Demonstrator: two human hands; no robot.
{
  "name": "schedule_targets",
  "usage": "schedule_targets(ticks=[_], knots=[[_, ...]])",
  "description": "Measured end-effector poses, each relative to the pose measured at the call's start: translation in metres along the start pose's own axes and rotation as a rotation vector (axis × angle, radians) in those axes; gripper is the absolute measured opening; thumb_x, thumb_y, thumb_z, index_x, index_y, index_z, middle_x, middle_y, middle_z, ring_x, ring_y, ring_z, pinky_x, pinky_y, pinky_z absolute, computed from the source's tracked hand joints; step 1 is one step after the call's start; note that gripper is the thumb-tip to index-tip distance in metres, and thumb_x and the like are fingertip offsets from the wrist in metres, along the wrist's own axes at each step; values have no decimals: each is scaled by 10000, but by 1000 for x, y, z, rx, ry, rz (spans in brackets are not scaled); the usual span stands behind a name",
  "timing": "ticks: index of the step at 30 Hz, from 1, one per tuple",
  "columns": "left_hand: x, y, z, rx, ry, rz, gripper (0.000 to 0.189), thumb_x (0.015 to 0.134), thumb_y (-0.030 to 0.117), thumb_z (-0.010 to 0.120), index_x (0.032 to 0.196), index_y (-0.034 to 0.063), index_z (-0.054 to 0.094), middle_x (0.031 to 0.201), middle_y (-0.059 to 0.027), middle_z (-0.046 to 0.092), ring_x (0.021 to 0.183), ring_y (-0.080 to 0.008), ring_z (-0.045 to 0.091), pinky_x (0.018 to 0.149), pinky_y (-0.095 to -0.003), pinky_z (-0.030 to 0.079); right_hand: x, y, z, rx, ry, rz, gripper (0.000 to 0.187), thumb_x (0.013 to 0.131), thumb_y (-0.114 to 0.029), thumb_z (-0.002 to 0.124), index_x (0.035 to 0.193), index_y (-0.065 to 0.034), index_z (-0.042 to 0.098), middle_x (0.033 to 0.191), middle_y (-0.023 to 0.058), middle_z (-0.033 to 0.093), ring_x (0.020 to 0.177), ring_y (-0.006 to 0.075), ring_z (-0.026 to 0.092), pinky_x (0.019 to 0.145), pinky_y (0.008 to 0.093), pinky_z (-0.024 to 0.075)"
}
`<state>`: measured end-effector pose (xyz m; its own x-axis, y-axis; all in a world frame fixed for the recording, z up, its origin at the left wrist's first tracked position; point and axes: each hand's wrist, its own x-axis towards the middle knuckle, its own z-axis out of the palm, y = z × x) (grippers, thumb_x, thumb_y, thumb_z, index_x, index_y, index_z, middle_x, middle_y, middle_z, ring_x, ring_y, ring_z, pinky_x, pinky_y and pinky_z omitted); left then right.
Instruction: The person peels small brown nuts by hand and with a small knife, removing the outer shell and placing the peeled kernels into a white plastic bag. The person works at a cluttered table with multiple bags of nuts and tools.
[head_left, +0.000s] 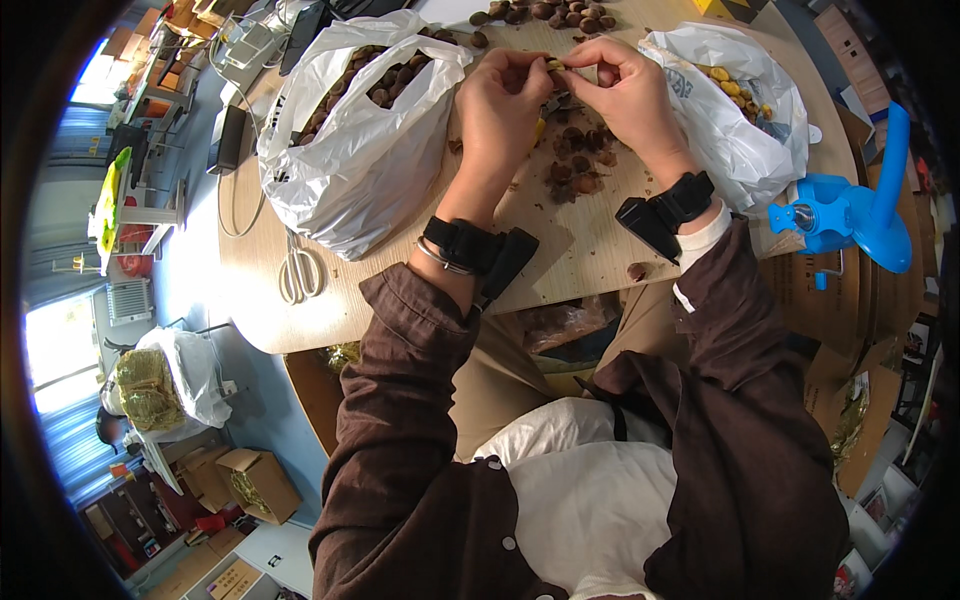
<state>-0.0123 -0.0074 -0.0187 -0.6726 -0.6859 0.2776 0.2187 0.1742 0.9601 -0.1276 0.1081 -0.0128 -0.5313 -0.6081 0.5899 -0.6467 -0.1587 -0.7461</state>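
Between the fingertips of my left hand (504, 101) and my right hand (621, 94) is a small yellowish chestnut (555, 66), partly hidden by the fingers. Both hands grip it above the wooden table. Below them lie brown chestnut shell pieces (577, 180), and a partly covered metal tool with some yellow on it (556, 105). To the left of my left hand stands a white plastic bag (360, 176) filled with brown chestnuts (390, 82). To the right of my right hand, another white plastic bag (720, 142) holds peeled yellow chestnuts (731, 86).
Loose brown chestnuts (555, 11) lie at the table's far edge. Scissors with pale handles (301, 274) rest at the left, near a black power adapter (226, 140). A blue clamp-like device (847, 214) stands at the right edge. A shell piece (637, 271) lies by the near edge.
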Motion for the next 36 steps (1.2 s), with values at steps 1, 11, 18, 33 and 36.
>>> schedule_targets(ticks=[1, 11, 18, 33, 36], knots=[[0, 0, 0, -24, -5, -17, 170, 970, 102, 663, 1017, -62, 660, 869, -90, 743, 784, -114, 706, 727, -248, 568, 0, -1, 0, -1, -2, -10, 131, 826, -58, 787, 947, -55, 736, 743, -64, 614, 601, 43, 393, 540, 220, 367], [2, -4, -1, -320, -84, -80, 233, 1009, 126, 624, 1092, -90, 593, 981, -142, 720, 870, -168, 729, 787, -268, 608, 4, -2, -4, -8, -7, -128, 182, 844, 17, 760, 1007, -54, 724, 924, -74, 639, 606, 15, 336, 547, 174, 320], [2, 1, 0, -275, -81, -80, 217, 1008, 100, 605, 1109, -91, 586, 981, -150, 720, 875, -178, 730, 802, -278, 607, 0, 1, -2, 100, -40, 28, 146, 914, -50, 747, 1053, -31, 706, 834, -79, 615, 649, -19, 427, 563, 165, 351], [1, 8, -2, -23, -173, 103, 374, 984, 114, 666, 1329, 10, 564, 1137, -101, 679, 919, -148, 701, 798, -277, 580, 0, 4, -9, 702, -94, 514, 270, 935, -268, 753, 1141, -98, 718, 900, -65, 657, 653, 10, 468, 556, 166, 338], [0, 6, -1, -42, -168, 120, 346, 971, 111, 692, 1282, -3, 593, 1117, -90, 688, 917, -149, 701, 790, -272, 580, 1, 5, -10, 743, -170, 551, 266, 947, -263, 737, 1153, -95, 714, 874, -68, 638, 628, 20, 453, 543, 172, 333]])
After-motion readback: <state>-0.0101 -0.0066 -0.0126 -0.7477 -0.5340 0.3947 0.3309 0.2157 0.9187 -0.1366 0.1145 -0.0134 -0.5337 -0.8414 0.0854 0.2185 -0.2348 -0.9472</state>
